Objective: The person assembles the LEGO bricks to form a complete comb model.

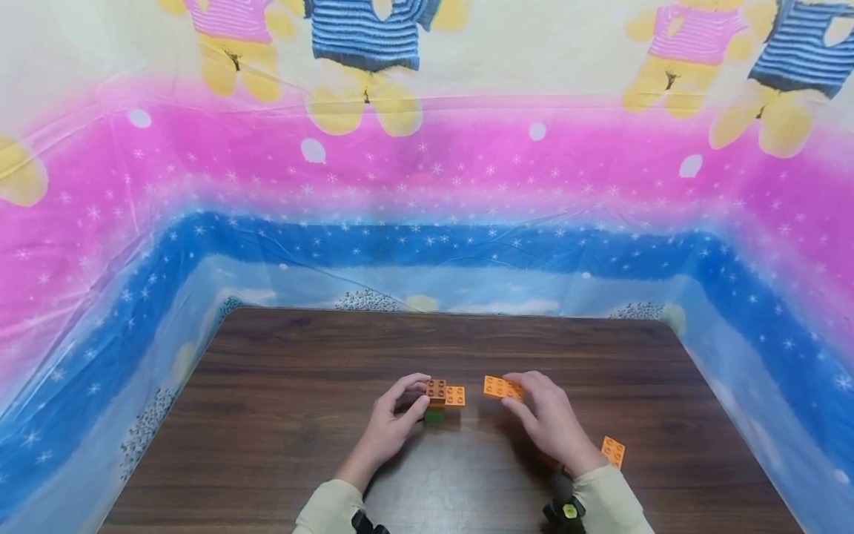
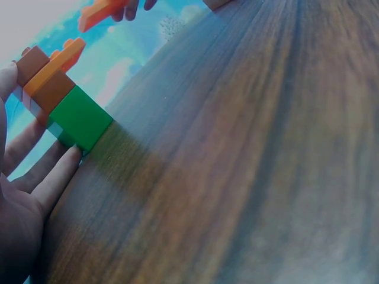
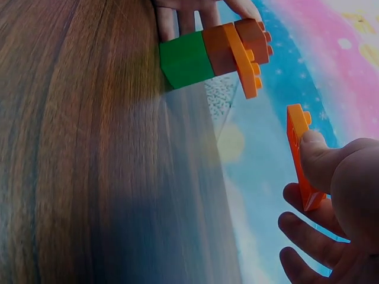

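Note:
A small stack of toy building bricks stands on the table: a green brick (image 3: 188,60) at the bottom, a brown brick (image 3: 218,50) above it, a flat orange brick (image 3: 241,62) jutting out to the right, and another brown brick (image 1: 436,390) on top. My left hand (image 1: 392,423) grips the stack from the left, thumb and fingers around it. To the right, apart from the stack, my right hand (image 1: 550,419) pinches a second flat orange brick (image 1: 499,386) between thumb and fingers, raised off the table. Its far end is covered by the fingers.
Behind my right wrist lies another orange brick (image 1: 613,451) on the dark wooden table (image 1: 280,460). Part of a brown brick (image 2: 217,3) shows at the top of the left wrist view. A printed cloth (image 1: 427,170) hangs around the table's back and sides.

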A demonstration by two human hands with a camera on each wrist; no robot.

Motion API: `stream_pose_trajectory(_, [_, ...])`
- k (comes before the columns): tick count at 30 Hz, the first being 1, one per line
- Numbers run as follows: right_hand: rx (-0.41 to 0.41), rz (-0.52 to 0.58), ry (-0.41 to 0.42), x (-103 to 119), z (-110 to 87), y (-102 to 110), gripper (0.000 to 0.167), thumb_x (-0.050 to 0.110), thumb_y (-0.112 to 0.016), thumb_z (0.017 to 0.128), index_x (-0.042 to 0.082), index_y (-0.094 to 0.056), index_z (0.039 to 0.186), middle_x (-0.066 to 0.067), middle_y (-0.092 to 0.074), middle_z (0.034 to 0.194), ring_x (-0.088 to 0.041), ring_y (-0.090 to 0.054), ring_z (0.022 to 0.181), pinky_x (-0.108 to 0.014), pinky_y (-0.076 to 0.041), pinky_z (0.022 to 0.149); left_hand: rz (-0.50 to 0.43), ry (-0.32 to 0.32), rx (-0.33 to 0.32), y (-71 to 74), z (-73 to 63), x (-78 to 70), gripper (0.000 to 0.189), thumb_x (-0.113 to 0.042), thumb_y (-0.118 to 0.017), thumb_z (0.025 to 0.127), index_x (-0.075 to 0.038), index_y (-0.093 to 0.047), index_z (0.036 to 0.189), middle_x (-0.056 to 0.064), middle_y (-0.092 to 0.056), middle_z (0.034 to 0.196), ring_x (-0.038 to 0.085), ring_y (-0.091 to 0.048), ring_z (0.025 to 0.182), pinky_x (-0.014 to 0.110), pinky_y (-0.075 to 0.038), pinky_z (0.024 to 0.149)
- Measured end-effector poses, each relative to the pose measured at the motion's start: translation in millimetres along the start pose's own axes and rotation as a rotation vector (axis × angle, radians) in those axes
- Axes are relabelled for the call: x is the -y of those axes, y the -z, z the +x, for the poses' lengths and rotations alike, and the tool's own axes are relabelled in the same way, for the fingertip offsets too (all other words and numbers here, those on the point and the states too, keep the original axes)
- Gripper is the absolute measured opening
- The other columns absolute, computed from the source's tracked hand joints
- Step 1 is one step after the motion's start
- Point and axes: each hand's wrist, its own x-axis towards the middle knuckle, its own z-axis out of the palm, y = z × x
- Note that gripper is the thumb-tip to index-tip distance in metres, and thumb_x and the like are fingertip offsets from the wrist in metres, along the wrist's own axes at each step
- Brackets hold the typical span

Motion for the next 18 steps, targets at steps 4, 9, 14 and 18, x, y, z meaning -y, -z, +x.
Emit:
stream_pose_trajectory(4, [0.002,-0.008,0.017,2,3.0,-4,0.038,0.023,-0.078,0.097,0.011,-0.070,0.133,0.000,-0.070,0.121,-0.011,-0.061,0.100,-0.041,-0.055,0.084,-0.003,0.016,0.002,0.1,-0.1,-1.7,0.031,-0.018,-0.066,0.105,-0.020,-0.064,0.137,0.010,-0.070,0.125,0.030,-0.068,0.120,0.038,-0.056,0.096])
stream_pose_trajectory(9, [0.008,0.011,0.020,7,6.0,-6,0.039,0.023,-0.079,0.097,0.011,-0.070,0.132,0.001,-0.070,0.121,-0.011,-0.062,0.103,-0.042,-0.056,0.086,-0.001,0.019,-0.001,-0.3,-0.3,-3.6,0.031,-0.018,-0.066,0.105,-0.019,-0.064,0.137,0.010,-0.070,0.126,0.029,-0.068,0.120,0.037,-0.056,0.097])
stream_pose_trajectory(14, [0.009,0.026,0.039,13,9.6,-8,0.037,0.023,-0.079,0.097,0.012,-0.071,0.131,0.000,-0.070,0.121,-0.012,-0.064,0.105,-0.043,-0.057,0.087,-0.003,0.007,-0.006,-0.5,-0.1,-3.6,0.031,-0.016,-0.066,0.105,-0.018,-0.065,0.136,0.011,-0.070,0.125,0.031,-0.068,0.119,0.037,-0.056,0.096])
stream_pose_trajectory(18, [0.009,0.039,0.055,17,12.1,-10,0.037,0.023,-0.079,0.097,0.011,-0.071,0.131,0.000,-0.070,0.121,-0.012,-0.064,0.105,-0.042,-0.057,0.087,-0.003,0.013,-0.007,-0.5,-0.2,-3.0,0.031,-0.017,-0.067,0.105,-0.019,-0.065,0.135,0.011,-0.070,0.125,0.031,-0.068,0.119,0.037,-0.056,0.096])
